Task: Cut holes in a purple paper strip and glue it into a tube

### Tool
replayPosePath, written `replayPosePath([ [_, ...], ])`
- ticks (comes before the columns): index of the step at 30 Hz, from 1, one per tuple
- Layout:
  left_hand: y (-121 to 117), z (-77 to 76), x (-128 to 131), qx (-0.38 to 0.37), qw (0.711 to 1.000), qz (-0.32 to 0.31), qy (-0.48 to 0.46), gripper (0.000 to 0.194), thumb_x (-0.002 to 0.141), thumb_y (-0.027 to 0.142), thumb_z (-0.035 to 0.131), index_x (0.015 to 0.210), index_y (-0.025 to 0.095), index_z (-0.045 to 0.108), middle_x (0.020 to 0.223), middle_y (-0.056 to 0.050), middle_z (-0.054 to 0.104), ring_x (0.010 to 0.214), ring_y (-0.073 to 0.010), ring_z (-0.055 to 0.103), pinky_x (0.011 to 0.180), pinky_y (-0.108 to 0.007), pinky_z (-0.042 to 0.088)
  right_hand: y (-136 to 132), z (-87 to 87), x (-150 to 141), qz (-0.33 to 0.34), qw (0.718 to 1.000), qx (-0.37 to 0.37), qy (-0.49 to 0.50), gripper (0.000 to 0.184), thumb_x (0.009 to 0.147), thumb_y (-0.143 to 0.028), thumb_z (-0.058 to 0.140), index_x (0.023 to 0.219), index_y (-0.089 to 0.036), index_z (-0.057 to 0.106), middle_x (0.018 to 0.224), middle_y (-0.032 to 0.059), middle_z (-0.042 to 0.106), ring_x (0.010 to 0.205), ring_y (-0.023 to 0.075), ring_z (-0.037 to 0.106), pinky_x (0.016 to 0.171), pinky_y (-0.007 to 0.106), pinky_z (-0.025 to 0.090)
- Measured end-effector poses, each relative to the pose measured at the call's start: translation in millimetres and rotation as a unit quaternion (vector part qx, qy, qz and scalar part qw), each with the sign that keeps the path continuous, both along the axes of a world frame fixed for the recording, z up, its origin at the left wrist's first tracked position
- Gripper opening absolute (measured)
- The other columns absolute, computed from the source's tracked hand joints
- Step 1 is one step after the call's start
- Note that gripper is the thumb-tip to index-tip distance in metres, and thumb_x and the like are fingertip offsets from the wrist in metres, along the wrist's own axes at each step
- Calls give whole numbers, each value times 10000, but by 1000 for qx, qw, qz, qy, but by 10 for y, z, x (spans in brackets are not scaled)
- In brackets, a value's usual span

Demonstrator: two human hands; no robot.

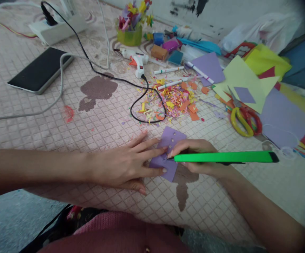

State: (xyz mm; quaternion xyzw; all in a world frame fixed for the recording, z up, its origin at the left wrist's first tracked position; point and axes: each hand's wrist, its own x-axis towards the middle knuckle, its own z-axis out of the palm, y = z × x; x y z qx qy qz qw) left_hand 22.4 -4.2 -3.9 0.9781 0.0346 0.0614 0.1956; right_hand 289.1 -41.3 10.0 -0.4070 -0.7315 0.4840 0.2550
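A small piece of purple paper (171, 172) with a column of small holes lies on the quilted cloth in front of me. My left hand (127, 163) rests flat with its fingers spread, fingertips pressing on the paper's left part. In my right hand (194, 151), pinched near its tip, is a bright green utility knife (226, 157) with a black end. Its point touches the paper just beside my left fingers, and its body slants back to the right over my wrist. The fingers of my right hand cover part of the paper.
Paper scraps (177, 100) and a black cable loop (131, 109) lie beyond the paper. A glue gun (139, 61), markers (169, 69) and a green pot (129, 37) of paper flowers stand farther back. Scissors (243, 119) and coloured sheets (284, 116) are right; a tablet-like device (39, 70) is left.
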Motion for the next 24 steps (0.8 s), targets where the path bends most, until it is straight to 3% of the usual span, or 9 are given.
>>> replayPosePath([
  [5,2,7,10,6,1000,-2,4,544,918,530,498,1370,227,503,1501,-195,343,1427,-407,211,1115,-668,130,28,-12,36,22,1000,-12,9,179,823,-266,629,983,-245,706,927,41,740,866,209,681,754,332,537],
  [12,5,6,4,-3,1000,-5,0,545,911,508,527,1375,224,494,1513,-191,324,1437,-401,180,1117,-672,107,156,9,99,116,992,-21,39,271,862,-400,619,1071,-243,695,1021,61,716,953,226,662,848,377,509],
  [24,-5,14,6,-6,1000,2,24,551,904,488,554,1393,248,471,1547,-176,261,1443,-406,150,1115,-675,100,201,-31,135,146,988,-21,39,365,889,-485,579,1085,-193,675,1007,76,687,923,218,640,826,357,491],
])
